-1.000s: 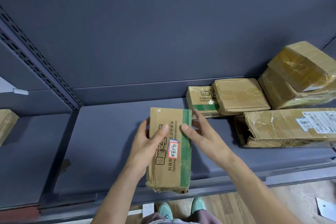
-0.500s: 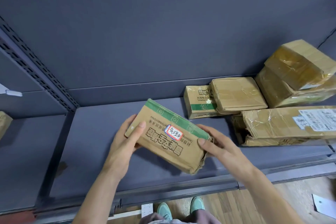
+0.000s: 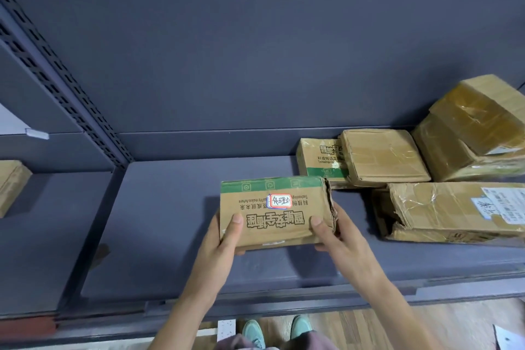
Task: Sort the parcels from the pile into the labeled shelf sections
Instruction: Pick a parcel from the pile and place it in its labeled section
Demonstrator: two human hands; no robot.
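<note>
My left hand [image 3: 224, 239] and right hand [image 3: 333, 236] each grip one end of a flat brown cardboard parcel with a green band [image 3: 272, 219], held low over the dark grey metal shelf [image 3: 170, 221]; I judge its torn, crumpled right end could give way and slip

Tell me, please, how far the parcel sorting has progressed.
Done, it seems: several parcels lie on the shelf at right, another parcel in the left section. In hand: left hand and right hand grip a green-striped parcel over the shelf. Left: placing it; how many more wait is not in view.
</note>
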